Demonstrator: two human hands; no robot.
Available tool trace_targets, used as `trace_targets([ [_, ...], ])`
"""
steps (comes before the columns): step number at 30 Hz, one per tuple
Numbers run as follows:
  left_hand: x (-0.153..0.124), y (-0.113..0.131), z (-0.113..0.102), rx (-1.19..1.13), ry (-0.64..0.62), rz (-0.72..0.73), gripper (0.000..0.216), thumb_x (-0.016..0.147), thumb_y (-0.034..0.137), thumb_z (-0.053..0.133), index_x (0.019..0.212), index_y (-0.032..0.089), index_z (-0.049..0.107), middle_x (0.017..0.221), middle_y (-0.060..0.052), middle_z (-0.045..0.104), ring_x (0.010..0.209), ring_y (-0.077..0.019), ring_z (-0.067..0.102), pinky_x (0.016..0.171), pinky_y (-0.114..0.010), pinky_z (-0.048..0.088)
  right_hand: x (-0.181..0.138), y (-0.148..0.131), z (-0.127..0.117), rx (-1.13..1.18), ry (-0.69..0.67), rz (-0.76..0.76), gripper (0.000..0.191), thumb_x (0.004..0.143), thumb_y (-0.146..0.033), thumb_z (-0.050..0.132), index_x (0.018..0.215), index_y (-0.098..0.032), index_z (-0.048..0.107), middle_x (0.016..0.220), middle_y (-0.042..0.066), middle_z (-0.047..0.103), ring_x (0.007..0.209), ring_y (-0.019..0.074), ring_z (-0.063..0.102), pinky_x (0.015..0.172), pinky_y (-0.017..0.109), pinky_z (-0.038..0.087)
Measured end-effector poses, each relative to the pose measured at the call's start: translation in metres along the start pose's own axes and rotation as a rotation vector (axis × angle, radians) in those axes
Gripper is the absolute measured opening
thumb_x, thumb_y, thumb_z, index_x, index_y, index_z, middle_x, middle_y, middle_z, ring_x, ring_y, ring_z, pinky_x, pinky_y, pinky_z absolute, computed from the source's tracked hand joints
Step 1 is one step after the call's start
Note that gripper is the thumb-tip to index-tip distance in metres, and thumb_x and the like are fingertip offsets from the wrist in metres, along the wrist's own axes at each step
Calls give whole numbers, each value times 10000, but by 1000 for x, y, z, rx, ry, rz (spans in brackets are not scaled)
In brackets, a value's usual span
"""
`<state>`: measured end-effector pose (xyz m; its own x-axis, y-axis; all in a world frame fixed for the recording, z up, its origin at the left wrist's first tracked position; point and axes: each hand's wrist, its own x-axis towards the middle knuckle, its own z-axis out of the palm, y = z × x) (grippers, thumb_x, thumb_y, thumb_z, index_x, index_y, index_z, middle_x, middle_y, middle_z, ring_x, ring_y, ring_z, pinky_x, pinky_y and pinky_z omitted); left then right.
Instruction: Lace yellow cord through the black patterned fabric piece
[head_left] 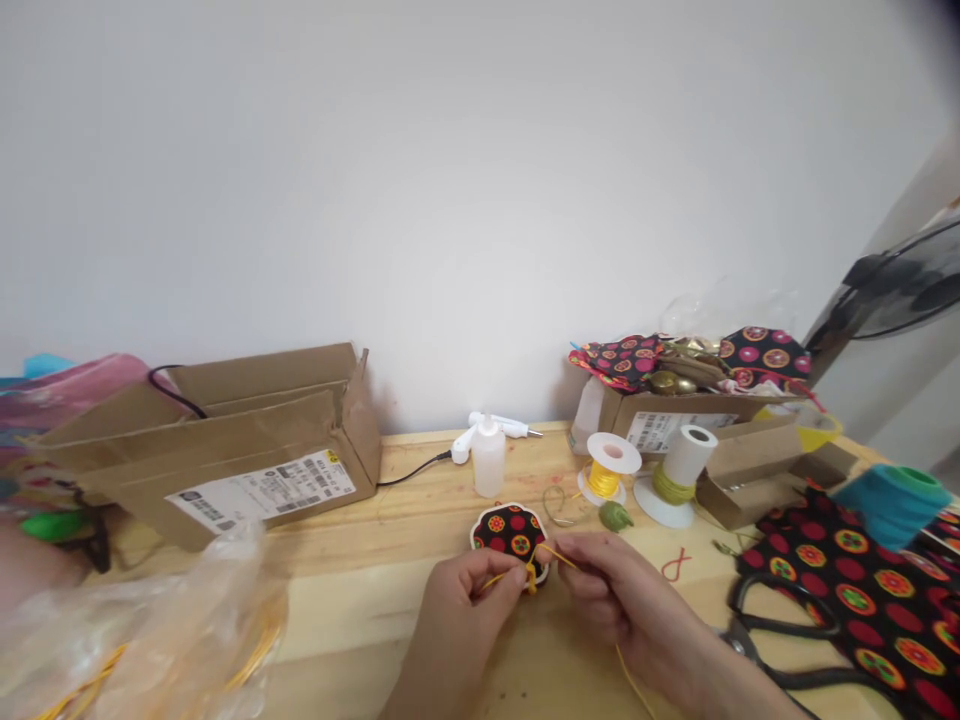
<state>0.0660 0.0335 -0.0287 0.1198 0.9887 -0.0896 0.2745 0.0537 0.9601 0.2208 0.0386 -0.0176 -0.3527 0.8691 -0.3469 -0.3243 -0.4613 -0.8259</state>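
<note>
My left hand (469,600) and my right hand (607,590) meet low in the middle of the wooden table (360,580). Each pinches a yellow cord (529,575), which forms a small knot or loop between the fingertips. The cord trails off past my right wrist toward the bottom edge. Right behind the knot lies a small scalloped fabric piece (510,528), black with red and yellow circles. A yellow thread spool (609,468), a white spool wound with green thread (675,478) and a small green bead (616,516) sit just beyond my right hand.
A long cardboard box (247,450) lies at the left. A white squeeze bottle (488,455) and a white corded tool (495,428) stand behind. A box with patterned fabric (675,395) is at the right, with black scissors (780,625), more fabric (862,590), a teal spool (892,500). A plastic bag (150,630) lies lower left.
</note>
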Motion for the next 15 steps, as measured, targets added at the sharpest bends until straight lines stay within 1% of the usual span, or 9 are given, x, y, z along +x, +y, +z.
trace_targets([
  [2, 0, 0, 0, -21, 15, -12, 207, 674, 304, 541, 655, 133, 656, 602, -29, 651, 564, -144, 533, 520, -202, 376, 0, 0, 3, 26, -21, 45, 180, 719, -312, 497, 736, -150, 572, 364, -115, 194, 328, 28, 87, 322, 162, 64],
  [3, 1, 0, 0, -38, 19, -10, 197, 669, 297, 547, 649, 135, 656, 606, -28, 652, 571, -144, 536, 527, -201, 381, 0, 1, 4, -4, -14, 35, 189, 724, -308, 485, 752, -144, 576, 338, -115, 216, 313, 26, 100, 320, 162, 75],
  [5, 2, -1, 0, -83, 11, 1, 177, 663, 280, 557, 661, 139, 665, 624, -28, 658, 598, -147, 545, 549, -201, 392, 1, 5, 8, -142, 17, -26, 206, 729, -294, 465, 785, -133, 580, 313, -104, 283, 286, 24, 158, 318, 160, 103],
  [6, 2, -1, 0, -105, -1, 0, 170, 658, 272, 562, 671, 140, 670, 626, -27, 659, 600, -147, 548, 552, -202, 396, 1, 8, 10, -243, 37, -73, 208, 726, -282, 461, 805, -131, 579, 316, -97, 315, 278, 27, 196, 319, 158, 123],
  [8, 3, -1, -1, -154, -24, -13, 164, 651, 251, 568, 699, 141, 680, 579, -15, 646, 585, -144, 549, 545, -202, 399, 1, 13, 13, -497, 85, -220, 196, 708, -248, 470, 830, -143, 583, 353, -83, 367, 304, 40, 285, 336, 157, 181],
  [10, 2, -1, -2, -209, -37, -18, 172, 648, 233, 565, 732, 141, 684, 471, 9, 594, 560, -142, 545, 529, -201, 398, 0, 17, 14, -768, 121, -400, 178, 695, -208, 477, 827, -175, 591, 407, -67, 419, 366, 59, 356, 378, 166, 238],
  [12, 2, 0, -1, -258, -53, -11, 189, 649, 228, 560, 759, 137, 684, 399, 27, 538, 547, -144, 543, 519, -201, 397, -1, 18, 14, -987, 155, -558, 179, 685, -165, 476, 807, -211, 598, 480, -49, 492, 432, 75, 404, 420, 175, 272],
  [13, 1, 1, -1, -272, -70, -7, 197, 650, 230, 560, 770, 134, 683, 404, 25, 538, 550, -146, 545, 523, -204, 399, -2, 17, 13, -1064, 167, -610, 190, 680, -146, 474, 801, -225, 599, 523, -41, 528, 460, 83, 427, 437, 178, 286],
  [15, 1, 2, 0, -264, -111, -7, 203, 651, 242, 569, 776, 127, 682, 483, 2, 589, 576, -152, 553, 542, -213, 405, -2, 15, 11, -1158, 192, -683, 211, 671, -115, 471, 785, -239, 597, 612, -27, 574, 518, 95, 470, 469, 183, 314],
])
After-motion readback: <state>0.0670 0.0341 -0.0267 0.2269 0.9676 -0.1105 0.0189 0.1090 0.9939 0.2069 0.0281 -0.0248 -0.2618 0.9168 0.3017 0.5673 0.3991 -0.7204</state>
